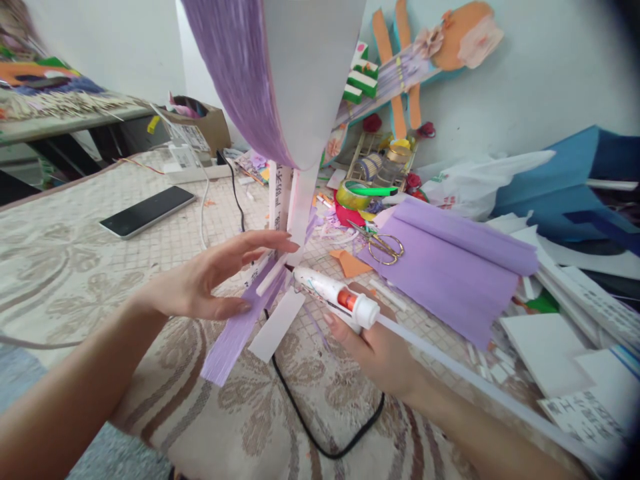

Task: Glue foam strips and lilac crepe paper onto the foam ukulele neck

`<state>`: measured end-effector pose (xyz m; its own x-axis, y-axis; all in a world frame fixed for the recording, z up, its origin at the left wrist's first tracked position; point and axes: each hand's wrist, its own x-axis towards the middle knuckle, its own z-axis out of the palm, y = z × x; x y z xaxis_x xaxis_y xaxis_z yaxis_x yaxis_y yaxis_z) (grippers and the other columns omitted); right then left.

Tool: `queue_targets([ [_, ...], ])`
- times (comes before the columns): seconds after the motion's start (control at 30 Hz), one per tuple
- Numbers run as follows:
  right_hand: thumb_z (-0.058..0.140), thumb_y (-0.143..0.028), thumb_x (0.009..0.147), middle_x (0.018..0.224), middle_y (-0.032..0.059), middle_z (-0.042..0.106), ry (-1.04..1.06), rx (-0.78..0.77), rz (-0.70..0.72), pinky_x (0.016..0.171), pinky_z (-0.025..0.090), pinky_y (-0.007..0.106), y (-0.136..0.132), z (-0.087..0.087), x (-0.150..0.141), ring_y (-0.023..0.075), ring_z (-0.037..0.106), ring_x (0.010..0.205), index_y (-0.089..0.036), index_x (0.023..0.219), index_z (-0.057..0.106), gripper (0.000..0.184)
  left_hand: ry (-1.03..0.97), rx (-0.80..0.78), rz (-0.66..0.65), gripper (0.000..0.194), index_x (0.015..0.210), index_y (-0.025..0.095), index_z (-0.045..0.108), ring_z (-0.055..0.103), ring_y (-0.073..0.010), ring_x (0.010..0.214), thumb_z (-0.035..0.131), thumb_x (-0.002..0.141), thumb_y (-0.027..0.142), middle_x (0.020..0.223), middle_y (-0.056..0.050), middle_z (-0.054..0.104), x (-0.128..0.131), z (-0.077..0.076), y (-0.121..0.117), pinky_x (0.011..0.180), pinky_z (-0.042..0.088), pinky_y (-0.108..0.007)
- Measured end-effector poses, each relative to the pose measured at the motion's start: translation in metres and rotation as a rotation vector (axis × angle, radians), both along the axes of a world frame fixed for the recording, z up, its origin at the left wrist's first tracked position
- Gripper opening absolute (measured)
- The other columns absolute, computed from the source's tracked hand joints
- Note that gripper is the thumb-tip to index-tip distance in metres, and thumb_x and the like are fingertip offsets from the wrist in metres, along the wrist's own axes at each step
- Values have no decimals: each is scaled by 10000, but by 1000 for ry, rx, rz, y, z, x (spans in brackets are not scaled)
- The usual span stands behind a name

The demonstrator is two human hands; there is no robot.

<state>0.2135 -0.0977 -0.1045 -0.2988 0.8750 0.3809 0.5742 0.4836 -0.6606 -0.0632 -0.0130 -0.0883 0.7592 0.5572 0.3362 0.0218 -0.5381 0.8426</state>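
My right hand (pixel 377 353) is closed around a white hot glue gun (pixel 320 290) with a long glue stick (pixel 450 363) in its back end. The gun's dark nozzle points at the base of a tall white and purple paper piece (pixel 313 87). My left hand (pixel 200 273) reaches in from the left with its thumb and fingers apart. The thumb lies by a purple crepe paper strip (pixel 227 350), and the fingertips are near the piece's upright white strips (pixel 300 213). Between the hands is a short white stick (pixel 273 275), with a white card strip (pixel 277 327) below it.
To the right lie gold-handled scissors (pixel 387 250) on a purple crepe paper sheet (pixel 445 273), and white board scraps (pixel 545 353). A phone (pixel 147 210) rests at left. A black cord (pixel 320 453) loops in front. Behind are tape rolls (pixel 353 193) and a cardboard box (pixel 210 130).
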Motion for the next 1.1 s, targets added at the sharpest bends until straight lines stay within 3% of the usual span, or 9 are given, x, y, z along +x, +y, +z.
queue_targets([
  [0.4,497,-330,968,785,22,583,-2,-77,-21,633,487,286,-1,-1,0,175,603,711,-214,837,544,181,-1,6,-2,801,1502,278,396,403,-321,1441,755,787,235,1481,-127,497,1,2,1,1227,312,-483],
  [0.6,506,-341,952,720,-8,538,-54,-25,-59,612,458,270,-3,-1,6,156,572,654,-222,772,512,216,-6,22,-9,819,1511,278,381,402,-320,1441,751,782,228,1487,-126,491,0,0,1,1225,308,-490],
  [0.83,483,-488,939,760,48,660,-149,-85,-304,670,481,321,2,-31,49,216,624,703,-202,837,607,329,11,21,-12,834,1520,297,359,401,-317,1443,745,784,228,1491,-117,489,1,0,1,1219,319,-497],
  [0.93,456,-580,912,560,27,583,-224,-148,-403,549,430,329,5,-42,69,213,537,528,-199,749,610,443,13,27,-13,829,1518,294,363,388,-317,1450,746,785,234,1494,-116,483,2,0,0,1220,319,-491],
  [1.1,474,-597,914,867,102,715,-246,-147,-366,688,491,367,-4,-40,82,262,640,749,-162,1018,651,481,10,33,-6,797,1500,299,387,385,-326,1450,753,792,272,1496,-109,481,6,1,-1,1212,324,-503],
])
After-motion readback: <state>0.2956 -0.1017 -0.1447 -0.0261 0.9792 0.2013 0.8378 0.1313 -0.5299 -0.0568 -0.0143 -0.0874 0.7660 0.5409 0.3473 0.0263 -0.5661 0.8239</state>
